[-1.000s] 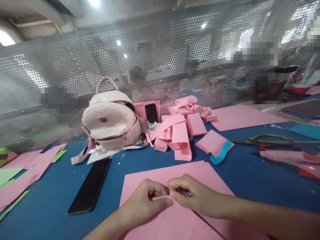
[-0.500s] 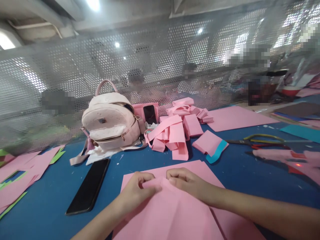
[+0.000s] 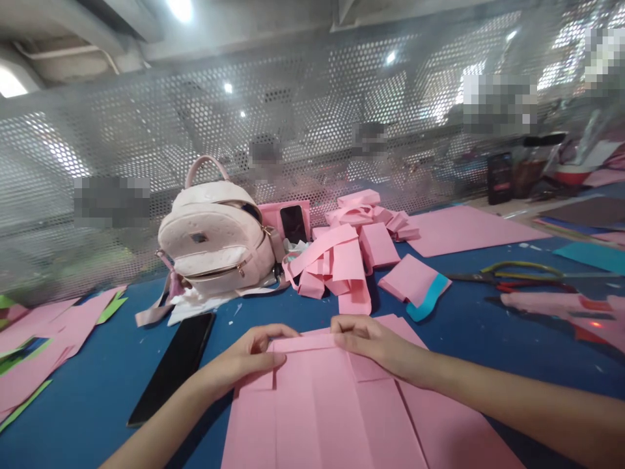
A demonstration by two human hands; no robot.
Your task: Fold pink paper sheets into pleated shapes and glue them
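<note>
A pink paper sheet with lengthwise fold creases lies on the blue table in front of me. My left hand pinches its far left edge, fingers curled round the paper. My right hand grips the far edge a little to the right, fingers closed on it. Both hands hold the folded sheet flat and spread out toward me.
A black phone lies left of the sheet. Behind stand a pale pink backpack, a heap of folded pink strips and a pink-and-teal folded piece. Scissors lie at right, paper scraps at left. A perforated metal screen closes the back.
The bunched paper my hands pinched near the middle has been spread out. My hands moved away from me and apart, and the creased sheet now lies flat.
</note>
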